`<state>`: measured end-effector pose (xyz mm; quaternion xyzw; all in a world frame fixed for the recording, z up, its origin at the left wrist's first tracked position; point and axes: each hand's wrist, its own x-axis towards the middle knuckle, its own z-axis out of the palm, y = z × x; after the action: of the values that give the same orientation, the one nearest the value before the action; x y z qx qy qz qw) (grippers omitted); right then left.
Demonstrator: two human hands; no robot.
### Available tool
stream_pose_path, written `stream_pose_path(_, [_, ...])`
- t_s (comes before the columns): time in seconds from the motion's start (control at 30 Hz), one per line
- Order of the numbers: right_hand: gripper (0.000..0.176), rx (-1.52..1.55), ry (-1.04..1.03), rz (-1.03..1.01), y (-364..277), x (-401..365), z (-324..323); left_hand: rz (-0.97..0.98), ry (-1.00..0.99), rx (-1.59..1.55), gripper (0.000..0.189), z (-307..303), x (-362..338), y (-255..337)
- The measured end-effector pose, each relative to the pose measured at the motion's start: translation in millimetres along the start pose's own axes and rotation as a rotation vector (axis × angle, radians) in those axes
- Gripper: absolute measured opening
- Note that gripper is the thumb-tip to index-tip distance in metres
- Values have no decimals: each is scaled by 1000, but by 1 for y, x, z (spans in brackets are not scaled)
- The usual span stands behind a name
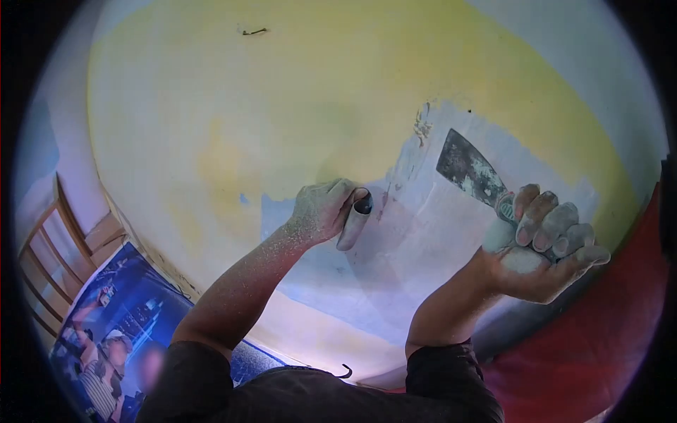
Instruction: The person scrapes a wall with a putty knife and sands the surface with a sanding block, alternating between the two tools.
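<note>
My right hand (546,236), palm turned up and dusted white, has its fingers curled round the handle of a putty knife (469,168). The worn, paint-spotted blade points up and left in front of the wall. My left hand (323,209), also dusty, is closed on a short grey tube-like piece (353,229) with a dark end; its kind I cannot tell. Behind both hands is the wall (296,106), yellow above with a pale whitish-blue scraped or filled area (423,233). Near the top of that area runs a rough, flaked strip (423,123).
A small dark hook or wire (254,32) sticks out high on the wall. Left are a wooden chair back (60,247) and a blue printed sheet (127,324) showing people. Red fabric (592,338) slopes across the lower right.
</note>
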<state>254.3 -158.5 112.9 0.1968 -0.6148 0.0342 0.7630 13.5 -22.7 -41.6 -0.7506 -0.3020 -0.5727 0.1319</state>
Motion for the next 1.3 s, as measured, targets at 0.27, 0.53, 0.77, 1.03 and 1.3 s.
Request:
stream_pose_path(0.27, [40,-31,101,61,27,5,14,-108,-108,-83,23,-8,2,-26])
stream_pose_path(0.53, [36,41,165,132,36,9,4,-366,-164,-490,49,-28,21,-20])
stream_pose_path(0.77, [30,-82,35,90,47,6,2,-391,-177,-516,49,-28,16,-20])
stream_pose_path(1.03, [33,-83,158,149,63,6,-5,-344,-164,-443,52,-31,22,-15])
stream_pose_path(1.3, [24,-3,88,141,59,6,-5,-376,-159,-475,51,-34,18,-16])
